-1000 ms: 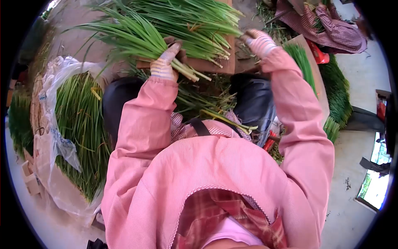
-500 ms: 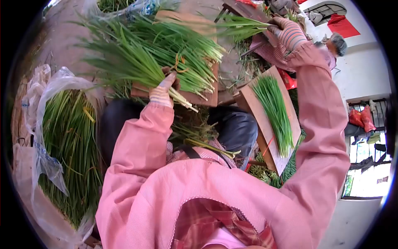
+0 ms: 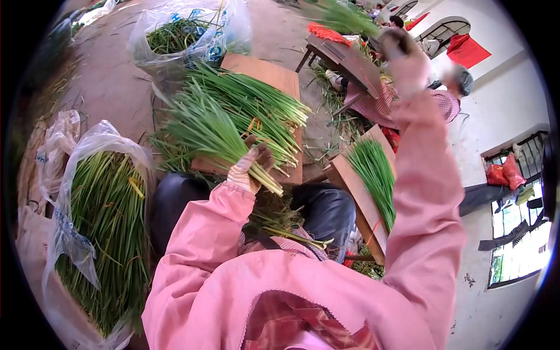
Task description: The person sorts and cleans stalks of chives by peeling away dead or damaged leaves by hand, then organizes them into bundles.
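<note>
My left hand [image 3: 249,166], in a striped glove with dark fingertips, is closed around a bunch of garlic chives [image 3: 213,125], pale stem ends toward me. Under and beyond it, more garlic chives [image 3: 262,102] lie on a wooden board [image 3: 265,69], with a yellow-orange tie among them. My right hand [image 3: 402,55] is raised high at the upper right, smeared by motion. It grips a smaller bunch of chives [image 3: 347,18], leaves pointing up and left. Nearer my right arm, another row of chives [image 3: 373,175] rests on a second board [image 3: 353,201], partly hidden by my sleeve.
An open plastic bag [image 3: 108,135] full of chives stands at my left; another plastic bag [image 3: 140,44] is at the back. A co-worker [image 3: 429,108] sits at the right beside a small table [image 3: 347,58]. Loose leaves litter the floor between the boards.
My view has shifted. My right hand has swung higher with its small bunch, which is now blurred. My left hand still holds its bunch, with its fingers turned more toward me.
</note>
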A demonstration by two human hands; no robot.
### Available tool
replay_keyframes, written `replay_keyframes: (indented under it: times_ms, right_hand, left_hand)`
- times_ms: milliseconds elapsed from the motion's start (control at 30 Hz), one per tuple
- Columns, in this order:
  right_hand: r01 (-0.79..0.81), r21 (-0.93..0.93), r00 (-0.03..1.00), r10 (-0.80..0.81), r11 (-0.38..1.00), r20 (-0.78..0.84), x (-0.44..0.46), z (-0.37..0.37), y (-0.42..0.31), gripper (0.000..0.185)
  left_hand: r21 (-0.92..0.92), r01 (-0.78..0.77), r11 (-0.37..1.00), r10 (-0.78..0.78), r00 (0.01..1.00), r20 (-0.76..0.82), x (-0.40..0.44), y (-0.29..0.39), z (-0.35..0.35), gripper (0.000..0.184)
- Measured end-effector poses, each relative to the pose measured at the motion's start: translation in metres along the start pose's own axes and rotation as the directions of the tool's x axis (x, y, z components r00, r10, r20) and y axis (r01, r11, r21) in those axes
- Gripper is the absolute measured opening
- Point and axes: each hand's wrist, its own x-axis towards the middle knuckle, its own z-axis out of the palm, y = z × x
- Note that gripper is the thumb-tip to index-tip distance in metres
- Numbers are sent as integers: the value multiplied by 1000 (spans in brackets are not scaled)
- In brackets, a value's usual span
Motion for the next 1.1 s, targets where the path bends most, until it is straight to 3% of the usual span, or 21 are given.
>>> replay_keyframes:
  times_ms: [33, 67, 100, 133, 200, 233, 267, 300, 400, 467, 533, 600, 633, 700, 733, 767, 800, 867, 933, 1067, 1100]
  right_hand:
    - [220, -261, 974, -228, 940, -2, -25, 7, 17, 15]
    - [325, -2, 945, -325, 946, 42, -66, 17, 10, 11]
    - [207, 56, 960, -213, 977, 180, -103, 25, 32, 10]
    - [302, -38, 936, -289, 953, 200, -147, 32, 40, 11]
    - [-230, 331, 850, 24, 915, 527, -235, 48, 71, 22]
    - [-338, 337, 827, 106, 879, 552, -264, 52, 69, 22]
    - [-622, 392, 714, 286, 678, 640, -278, 49, 52, 21]
    - [-657, 388, 692, 311, 646, 652, -286, 49, 50, 20]
    - [-443, 399, 791, 141, 803, 595, -296, 55, 60, 19]
    - [-454, 461, 786, 98, 762, 611, -292, 52, 56, 19]
    - [-465, 519, 777, 50, 717, 627, -284, 52, 53, 19]
    - [-216, 530, 818, -145, 820, 557, -271, 57, 54, 19]
    - [-244, 470, 775, -121, 848, 621, -264, 57, 57, 19]
    - [-250, 392, 835, -8, 886, 550, -273, 79, 101, 14]
    - [-224, 260, 873, 75, 939, 482, -271, 80, 113, 13]
    - [-299, 315, 893, 147, 901, 424, -274, 87, 134, 12]
    - [-465, 354, 825, 252, 812, 506, -270, 85, 147, 13]
    - [-501, 394, 844, 334, 771, 421, -261, 86, 166, 17]
    - [-704, 276, 678, 503, 654, 537, -248, 82, 187, 15]
    - [-592, 273, 675, 281, 758, 682, -255, 81, 177, 10]
    - [-423, 211, 713, 180, 881, 678, -259, 83, 175, 11]
  left_hand:
    - [89, 24, 996, -23, 1000, -13, -4, -2, 4, 44]
    - [95, 21, 995, -20, 1000, -10, -8, -6, 3, 44]
    - [109, 53, 993, -58, 997, 47, -10, -9, 2, 48]
    - [128, 82, 988, -96, 990, 107, -12, -13, 4, 53]
    - [197, 106, 975, -127, 987, 97, -10, -18, -7, 59]
    - [197, 167, 966, -186, 979, 84, -11, -16, -10, 58]
    - [193, 231, 954, -247, 967, 64, -12, -14, -14, 57]
    - [135, 329, 934, -336, 941, 28, -14, -11, -16, 55]
    - [65, 280, 958, -280, 960, -1, -24, -10, 4, 53]
    - [91, 125, 988, -119, 990, -68, -24, -9, 13, 54]
    - [226, -24, 974, -15, 986, 167, -27, 0, 21, 57]
    - [315, -187, 930, 141, 977, 162, -28, 11, 38, 58]
    - [431, -330, 840, 255, 941, 223, -22, 21, 36, 57]
    - [292, -429, 855, 384, 902, 198, -10, 47, 27, 47]
    - [316, -347, 883, 321, 938, 134, -21, 56, 34, 39]
    - [269, -404, 875, 364, 913, 186, -16, 71, 13, 34]
    - [98, -340, 936, 324, 935, 144, -24, 72, 16, 33]
    - [-74, -134, 988, 148, 962, 228, -33, 73, 3, 27]
    - [-88, -80, 993, 94, 983, 158, -35, 69, -15, 23]
    - [264, -140, 954, 94, 979, 180, -27, 59, -15, 18]
    - [358, -179, 916, 115, 974, 195, -23, 58, -14, 19]
